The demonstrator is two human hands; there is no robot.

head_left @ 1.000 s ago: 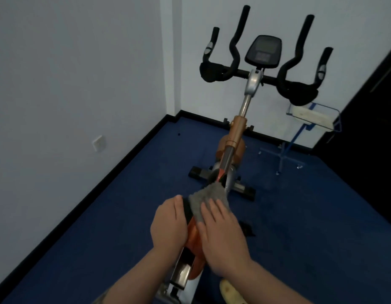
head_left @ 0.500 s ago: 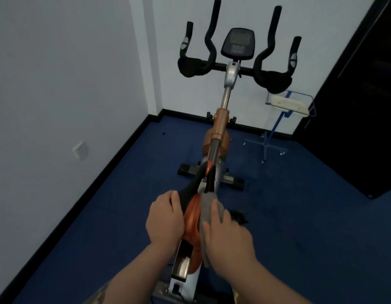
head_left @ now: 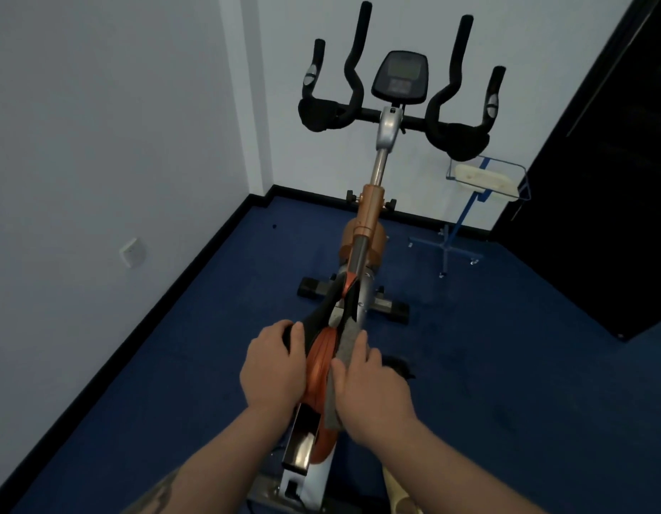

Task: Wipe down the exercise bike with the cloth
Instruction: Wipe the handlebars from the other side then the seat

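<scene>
The bike (head_left: 362, 254) stands on the blue floor (head_left: 507, 365). The right hand (head_left: 373, 387) presses the grey cloth (head_left: 343, 365) to the frame's right side, fingers straight and together; the left hand (head_left: 273, 369) curls over the saddle (head_left: 314, 324). The cloth looks soft and limp, best held flat under the palm.

Cloth (head_left: 344, 350): a second ago it lay bunched over the frame top under your fingers; now it hangs as a narrow strip down the frame's right side.
Right hand (head_left: 373, 395): you've slid it nearer to you, pressing the cloth sideways.
</scene>
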